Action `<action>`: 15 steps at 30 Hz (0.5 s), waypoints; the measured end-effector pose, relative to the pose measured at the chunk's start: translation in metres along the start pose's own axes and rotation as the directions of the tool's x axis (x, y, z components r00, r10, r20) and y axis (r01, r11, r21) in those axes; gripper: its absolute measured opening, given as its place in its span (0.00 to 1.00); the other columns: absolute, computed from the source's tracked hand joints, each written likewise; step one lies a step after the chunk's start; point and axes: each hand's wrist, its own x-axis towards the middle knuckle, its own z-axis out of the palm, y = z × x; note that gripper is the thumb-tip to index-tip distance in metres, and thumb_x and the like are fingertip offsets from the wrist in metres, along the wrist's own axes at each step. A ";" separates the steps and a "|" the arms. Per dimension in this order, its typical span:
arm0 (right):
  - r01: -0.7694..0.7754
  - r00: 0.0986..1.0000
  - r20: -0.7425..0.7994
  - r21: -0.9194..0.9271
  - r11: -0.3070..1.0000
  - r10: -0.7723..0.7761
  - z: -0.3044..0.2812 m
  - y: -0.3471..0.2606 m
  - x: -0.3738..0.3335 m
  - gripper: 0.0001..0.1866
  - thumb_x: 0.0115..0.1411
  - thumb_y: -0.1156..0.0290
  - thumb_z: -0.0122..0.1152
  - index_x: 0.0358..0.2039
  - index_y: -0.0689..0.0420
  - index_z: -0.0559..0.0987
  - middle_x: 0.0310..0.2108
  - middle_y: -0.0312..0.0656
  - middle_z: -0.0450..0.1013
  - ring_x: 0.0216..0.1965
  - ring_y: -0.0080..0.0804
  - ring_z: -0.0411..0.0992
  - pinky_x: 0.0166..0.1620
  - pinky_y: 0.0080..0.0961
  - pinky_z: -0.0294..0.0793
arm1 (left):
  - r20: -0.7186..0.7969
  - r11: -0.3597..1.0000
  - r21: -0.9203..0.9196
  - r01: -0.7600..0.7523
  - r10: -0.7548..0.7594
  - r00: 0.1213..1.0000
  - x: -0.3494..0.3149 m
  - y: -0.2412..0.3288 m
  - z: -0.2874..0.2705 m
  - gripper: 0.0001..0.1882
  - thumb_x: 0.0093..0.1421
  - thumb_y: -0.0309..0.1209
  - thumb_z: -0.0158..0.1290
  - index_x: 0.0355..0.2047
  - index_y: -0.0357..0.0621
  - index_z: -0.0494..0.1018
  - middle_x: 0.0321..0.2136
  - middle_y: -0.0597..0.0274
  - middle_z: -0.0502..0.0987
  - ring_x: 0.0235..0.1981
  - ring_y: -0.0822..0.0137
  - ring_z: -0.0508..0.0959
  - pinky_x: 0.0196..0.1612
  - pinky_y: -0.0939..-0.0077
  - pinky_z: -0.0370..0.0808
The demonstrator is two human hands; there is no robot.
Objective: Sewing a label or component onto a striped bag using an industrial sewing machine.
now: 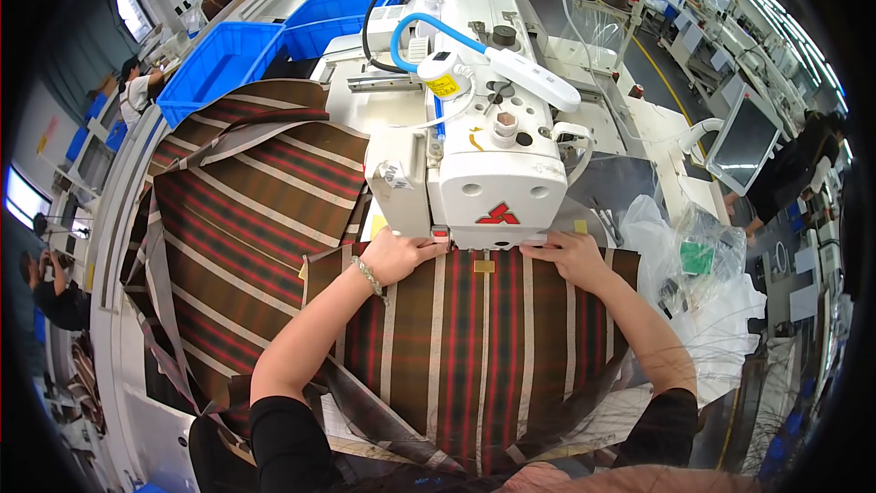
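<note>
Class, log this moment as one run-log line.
left hand: on front striped fabric; right hand: on same fabric; sewing machine: head between hands

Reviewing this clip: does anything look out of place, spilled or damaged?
One untidy spot: crumpled plastic is heaped loosely to the right of the striped fabric, while the fabric under the hands lies fairly smooth. I see no spill or obvious damage.
</note>
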 end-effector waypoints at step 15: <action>-0.005 1.000 -0.023 0.043 0.999 0.006 0.002 0.003 0.001 0.27 0.50 0.80 0.51 0.46 0.34 0.78 0.22 0.36 0.67 0.25 0.33 0.71 0.27 0.28 0.70 | -0.065 0.998 -0.066 -0.023 0.019 0.998 0.003 -0.003 0.001 0.13 0.53 0.30 0.50 0.39 0.57 0.79 0.29 0.72 0.79 0.28 0.70 0.77 0.23 0.73 0.74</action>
